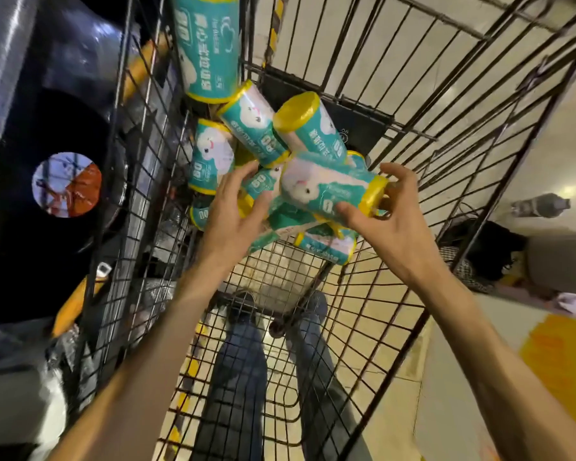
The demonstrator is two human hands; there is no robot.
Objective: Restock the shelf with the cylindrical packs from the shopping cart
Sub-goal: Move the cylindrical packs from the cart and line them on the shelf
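Several teal cylindrical packs with yellow ends and a white lamb print lie piled in the wire shopping cart [396, 327]. My right hand [384, 224] grips the topmost pack [326, 186] at its yellow right end, thumb on its side and fingers curled over the end. My left hand [233, 214] reaches in beside it, its nearly straight fingers and thumb resting on a smaller-looking pack [260, 184] underneath. More packs [308, 128] lie behind, and one large pack [210, 44] stands against the cart's far left wall. The shelf cannot be made out.
The near half of the cart's wire floor is bare; my legs and shoes [246, 377] show through it. Dark wrapped goods with a round label [67, 184] press against the cart's left side. A plastic bottle [542, 204] and a dark bag [486, 254] lie at right.
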